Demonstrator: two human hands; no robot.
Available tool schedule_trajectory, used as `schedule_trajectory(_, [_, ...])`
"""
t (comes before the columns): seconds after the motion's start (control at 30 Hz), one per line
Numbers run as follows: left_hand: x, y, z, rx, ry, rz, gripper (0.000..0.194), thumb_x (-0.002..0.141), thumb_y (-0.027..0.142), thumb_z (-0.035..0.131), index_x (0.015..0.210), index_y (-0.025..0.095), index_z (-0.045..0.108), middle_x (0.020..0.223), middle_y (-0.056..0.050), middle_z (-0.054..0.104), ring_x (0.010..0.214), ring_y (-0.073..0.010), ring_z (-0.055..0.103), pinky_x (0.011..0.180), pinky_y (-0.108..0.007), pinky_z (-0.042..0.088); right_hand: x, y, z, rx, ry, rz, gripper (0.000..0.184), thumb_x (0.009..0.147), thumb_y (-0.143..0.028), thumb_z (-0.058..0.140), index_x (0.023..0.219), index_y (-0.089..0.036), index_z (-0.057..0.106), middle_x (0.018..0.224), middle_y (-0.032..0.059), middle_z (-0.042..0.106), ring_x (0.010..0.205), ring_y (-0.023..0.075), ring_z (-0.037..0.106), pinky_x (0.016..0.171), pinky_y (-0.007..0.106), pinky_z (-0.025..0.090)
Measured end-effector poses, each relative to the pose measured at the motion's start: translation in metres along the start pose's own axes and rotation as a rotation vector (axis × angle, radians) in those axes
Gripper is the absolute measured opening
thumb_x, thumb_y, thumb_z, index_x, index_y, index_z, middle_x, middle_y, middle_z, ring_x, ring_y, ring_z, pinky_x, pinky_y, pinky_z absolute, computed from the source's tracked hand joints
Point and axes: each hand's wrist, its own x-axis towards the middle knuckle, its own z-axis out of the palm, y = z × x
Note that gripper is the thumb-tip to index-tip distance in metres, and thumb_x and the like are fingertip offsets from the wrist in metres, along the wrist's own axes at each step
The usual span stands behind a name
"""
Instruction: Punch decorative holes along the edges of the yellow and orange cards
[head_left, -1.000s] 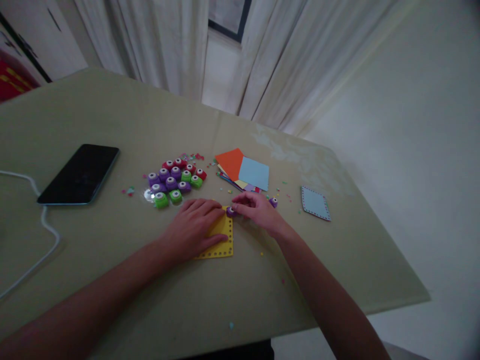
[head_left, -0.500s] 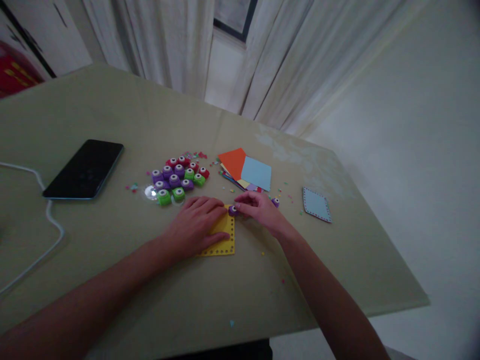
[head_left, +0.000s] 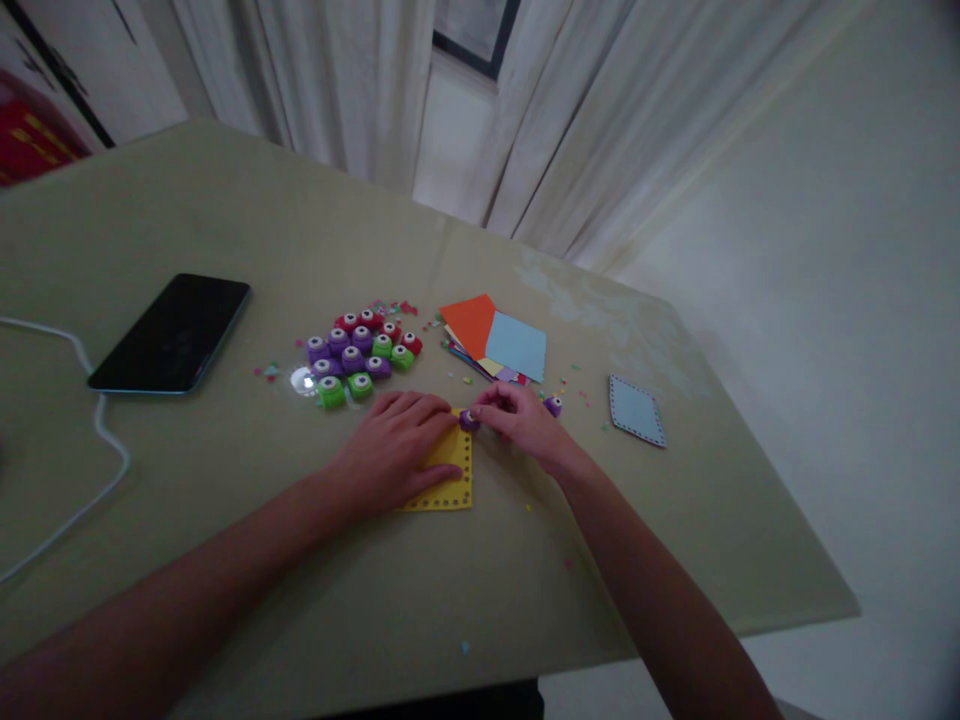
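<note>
Left hand (head_left: 401,445) open, palm down on yellow card (head_left: 448,493), hiding most of it; holed right and bottom edges visible. Right hand (head_left: 521,420) grips purple punch (head_left: 468,422) at card's upper right corner, fingers partly covering it. 2nd purple punch (head_left: 554,405) partly behind right hand. Forearms cut off below. Greenish table (head_left: 720,530); pale curtains (head_left: 337,90), window (head_left: 472,30) cropped at top.
</note>
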Motion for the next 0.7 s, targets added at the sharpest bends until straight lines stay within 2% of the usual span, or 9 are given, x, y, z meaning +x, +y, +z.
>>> schedule_trajectory(0.13, [0.0003,0.0003,-0.0004,0.011,0.0,0.005,0.052,0.098,0.053,0.075,0.135,0.019,0.066,0.138,-0.012,0.069,0.124,-0.0348,0.061,0.107,-0.052,0.042,-0.0009,-0.003,-0.0002,0.036,-0.032,0.032,0.029,0.083,-0.044,0.081,0.091,-0.018,0.071,0.077,0.0011,0.067,0.062,0.0124,0.052,0.052,0.024,0.037])
schedule_trajectory(0.23, [0.0005,0.0006,-0.0011,0.013,0.0,0.004,0.051,0.097,0.052,0.076,0.135,0.02,0.066,0.137,-0.012,0.07,0.124,-0.0344,0.061,0.107,-0.052,0.041,-0.0008,-0.0055,-0.0012,0.05,-0.043,0.055,0.034,0.08,-0.048,0.085,0.091,-0.018,0.072,0.077,0.0013,0.067,0.062,0.0123,0.051,0.052,0.024,0.037])
schedule_trajectory(0.37, [0.0008,0.0004,-0.001,0.008,-0.007,0.011,0.052,0.098,0.052,0.075,0.136,0.018,0.066,0.137,-0.012,0.07,0.125,-0.0344,0.061,0.108,-0.052,0.041,0.0009,-0.0084,-0.0035,0.037,-0.068,0.089,0.041,0.076,-0.053,0.09,0.09,-0.019,0.071,0.073,-0.0015,0.061,0.063,0.0128,0.05,0.053,0.025,0.036])
schedule_trajectory(0.57, [0.0005,-0.0007,0.0014,0.01,-0.012,-0.006,0.051,0.098,0.052,0.075,0.136,0.02,0.066,0.14,-0.012,0.069,0.127,-0.0345,0.061,0.109,-0.052,0.041,0.005,-0.0082,-0.0025,-0.094,-0.054,0.101,0.03,0.082,-0.04,0.087,0.089,-0.02,0.067,0.064,-0.0079,0.047,0.058,0.0116,0.04,0.054,0.026,0.026])
schedule_trajectory(0.7, [-0.0003,-0.0014,0.0024,0.001,-0.005,-0.006,0.051,0.098,0.053,0.075,0.136,0.021,0.065,0.139,-0.012,0.068,0.127,-0.034,0.061,0.108,-0.05,0.042,0.0048,-0.0103,0.0015,-0.158,-0.047,0.087,0.026,0.087,-0.033,0.083,0.084,-0.02,0.06,0.063,-0.0095,0.042,0.06,0.0117,0.037,0.056,0.026,0.025])
